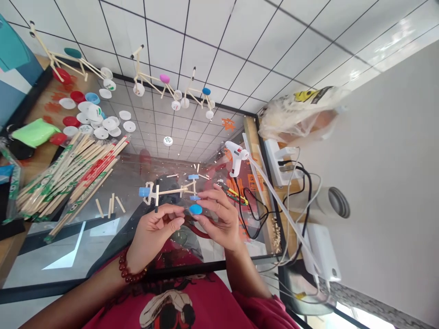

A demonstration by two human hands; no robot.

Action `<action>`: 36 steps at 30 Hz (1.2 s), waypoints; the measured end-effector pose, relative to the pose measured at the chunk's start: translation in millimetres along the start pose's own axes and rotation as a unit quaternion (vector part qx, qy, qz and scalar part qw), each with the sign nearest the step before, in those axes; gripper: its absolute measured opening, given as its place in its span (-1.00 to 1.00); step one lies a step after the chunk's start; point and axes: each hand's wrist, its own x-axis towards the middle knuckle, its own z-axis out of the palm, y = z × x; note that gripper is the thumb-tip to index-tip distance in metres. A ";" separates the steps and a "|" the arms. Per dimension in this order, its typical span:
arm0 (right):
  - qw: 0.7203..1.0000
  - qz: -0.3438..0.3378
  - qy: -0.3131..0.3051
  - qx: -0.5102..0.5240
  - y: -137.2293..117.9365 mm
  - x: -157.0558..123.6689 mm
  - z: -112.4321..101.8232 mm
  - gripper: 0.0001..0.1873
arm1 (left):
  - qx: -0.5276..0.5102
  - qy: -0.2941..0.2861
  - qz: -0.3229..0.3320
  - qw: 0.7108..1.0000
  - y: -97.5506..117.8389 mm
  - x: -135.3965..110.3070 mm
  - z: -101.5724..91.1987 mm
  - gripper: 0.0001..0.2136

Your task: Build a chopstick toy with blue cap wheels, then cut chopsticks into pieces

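Observation:
My right hand pinches a small blue oval piece, apparently soft clay, between thumb and fingers. Just left of it, my left hand has its thumb and fingertips drawn close together; anything between them is too small to make out. Beyond both hands, a small tricycle-like model of wooden sticks lies on the glass table, with blue caps as wheels and a black-tipped handlebar stick. The fingers of my right hand are right beside its nearer rear blue cap.
A white glue gun with a black cord lies at the right. Packaged chopsticks, bottle caps and green clay cover the left. Several similar stick models, one with a pink seat, stand along the back. A power strip sits beyond the right edge.

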 end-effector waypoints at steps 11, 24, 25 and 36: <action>0.997 0.030 0.006 0.075 23.0 39.1 -11.4 -0.74 | 0.286 0.058 0.326 0.899 9.4 -18.4 -29.2 -0.66; 0.982 0.062 0.000 0.176 45.6 44.9 12.7 -0.76 | 0.426 -0.002 0.266 0.865 21.5 35.4 -72.7 -0.28; 0.982 0.062 0.013 0.179 46.4 45.0 12.3 -0.76 | 0.417 -0.013 0.258 0.871 19.7 38.6 -73.3 -0.30; 0.994 -0.077 -0.059 0.050 31.2 38.4 -11.5 -0.78 | 0.301 0.009 0.197 0.933 2.8 55.6 -69.0 -0.53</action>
